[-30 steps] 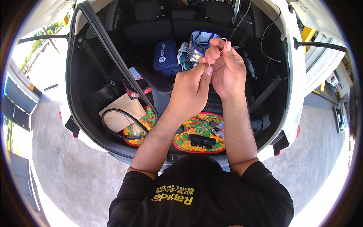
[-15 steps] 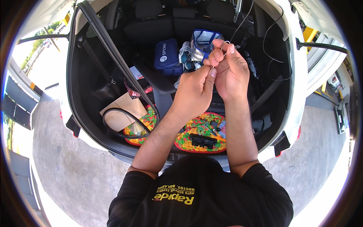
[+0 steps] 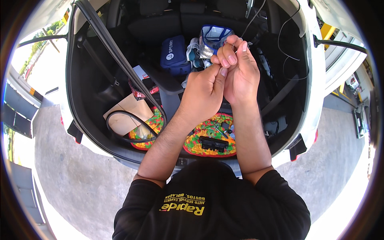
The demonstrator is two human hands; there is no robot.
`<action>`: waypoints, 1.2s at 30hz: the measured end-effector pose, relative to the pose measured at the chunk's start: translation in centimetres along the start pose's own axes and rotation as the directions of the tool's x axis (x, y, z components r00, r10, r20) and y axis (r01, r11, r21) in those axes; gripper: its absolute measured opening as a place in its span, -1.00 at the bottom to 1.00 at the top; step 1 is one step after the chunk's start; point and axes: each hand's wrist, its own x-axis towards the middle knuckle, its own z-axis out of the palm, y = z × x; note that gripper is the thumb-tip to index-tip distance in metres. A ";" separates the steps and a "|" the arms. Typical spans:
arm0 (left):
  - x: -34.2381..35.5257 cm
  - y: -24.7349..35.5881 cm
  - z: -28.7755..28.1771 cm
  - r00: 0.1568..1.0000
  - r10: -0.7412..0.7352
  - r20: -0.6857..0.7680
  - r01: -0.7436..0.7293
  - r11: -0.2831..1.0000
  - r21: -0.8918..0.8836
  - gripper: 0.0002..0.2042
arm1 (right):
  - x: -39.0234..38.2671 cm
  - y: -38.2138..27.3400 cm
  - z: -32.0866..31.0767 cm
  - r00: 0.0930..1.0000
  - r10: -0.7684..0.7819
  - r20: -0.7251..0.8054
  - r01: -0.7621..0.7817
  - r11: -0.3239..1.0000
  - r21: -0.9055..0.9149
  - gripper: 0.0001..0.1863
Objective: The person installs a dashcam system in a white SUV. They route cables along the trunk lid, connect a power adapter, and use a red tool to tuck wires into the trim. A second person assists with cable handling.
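Over the open cargo area of a car, my two hands meet. A thin grey wire point(image 3: 253, 18) comes down from the top right into the fingers of my right hand point(image 3: 243, 80), which are curled around it. My left hand point(image 3: 203, 90) touches the right one, its thumb and forefinger pinched on the wire; the pinched part is mostly hidden. Behind the fingers stands a clear bag with blue edging point(image 3: 214, 34). Next to it are shoes point(image 3: 194, 52) and a dark blue zip bag point(image 3: 174, 60).
A long black rubber seal point(image 3: 116, 52) hangs across the left side and loops over cardboard point(image 3: 126, 116). On a bright patterned mat point(image 3: 192, 148) lies a black plastic part point(image 3: 214, 145). Another thin wire point(image 3: 282, 48) dangles at the right. Rear seats point(image 3: 156, 28) stand at the back.
My right fingers have curled in further, and the wire loop above them shows less. Both hands stay together. The whole view has shifted slightly.
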 end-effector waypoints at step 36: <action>0.0 -1.4 -0.1 0.983 -0.112 0.144 0.097 0.990 0.103 -0.76 | -0.6 1.8 -2.1 0.984 -0.160 -0.074 0.139 0.963 -0.230 -0.67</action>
